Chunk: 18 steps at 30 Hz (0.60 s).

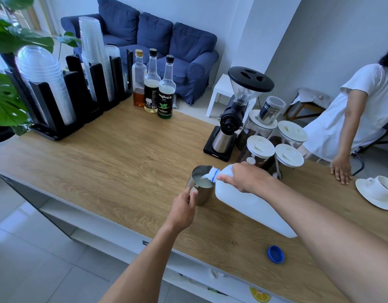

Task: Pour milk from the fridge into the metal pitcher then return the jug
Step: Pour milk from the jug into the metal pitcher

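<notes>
Right hand [245, 178] is tipping jug [249, 204] over pitcher [200, 184]; left hand [185, 206] is gripping its handle to steady (cap [275, 254] off, near jug)

- Metal pitcher [200, 185]: upright on the counter [123, 162], near its front edge.
- Milk jug [252, 204]: tilted, just right of the pitcher, spout over the pitcher's rim.
- Left hand [184, 207]: at the pitcher's handle, in front.
- Right hand [243, 177]: on the jug, near its neck.
- Jug cap [275, 254]: on the counter, in front of the jug.
- Grinder [234, 114]: behind the pitcher; lidded jars [274, 145] to its right.
- Syrup bottles [152, 84]: rear of the counter; cup holder [75, 101] to their left.
- Cup and saucer [379, 192]: far right.
</notes>
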Tool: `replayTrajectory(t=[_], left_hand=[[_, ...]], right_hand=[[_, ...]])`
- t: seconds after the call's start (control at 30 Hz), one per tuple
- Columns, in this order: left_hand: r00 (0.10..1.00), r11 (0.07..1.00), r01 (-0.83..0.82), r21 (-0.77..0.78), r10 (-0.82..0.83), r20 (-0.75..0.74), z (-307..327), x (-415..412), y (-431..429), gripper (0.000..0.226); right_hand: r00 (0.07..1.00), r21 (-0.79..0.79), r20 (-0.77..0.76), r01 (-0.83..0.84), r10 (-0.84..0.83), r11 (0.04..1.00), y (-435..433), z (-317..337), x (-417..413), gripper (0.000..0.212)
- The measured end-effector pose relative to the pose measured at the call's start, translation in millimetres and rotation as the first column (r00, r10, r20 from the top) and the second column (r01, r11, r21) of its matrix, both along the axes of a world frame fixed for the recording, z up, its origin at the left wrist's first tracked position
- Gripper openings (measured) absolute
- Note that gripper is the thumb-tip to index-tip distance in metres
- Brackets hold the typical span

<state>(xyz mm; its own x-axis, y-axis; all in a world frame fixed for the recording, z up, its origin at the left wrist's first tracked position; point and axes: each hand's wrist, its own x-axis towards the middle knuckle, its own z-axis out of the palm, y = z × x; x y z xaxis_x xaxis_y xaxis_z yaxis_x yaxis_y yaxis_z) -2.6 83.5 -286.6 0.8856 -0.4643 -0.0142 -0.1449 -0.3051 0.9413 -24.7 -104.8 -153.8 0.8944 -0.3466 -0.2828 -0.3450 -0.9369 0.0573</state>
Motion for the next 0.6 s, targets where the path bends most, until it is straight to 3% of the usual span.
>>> replayTrajectory(t=[0.6], left_hand=[[1.0, 1.0, 0.006, 0.016, -0.006, -0.005, -1.6, 0.1, -0.4, 0.034]], right_hand=[[1.0, 0.002, -0.005, 0.004, -0.004, 1.0, 2.4, 3.1, -0.4, 0.056]])
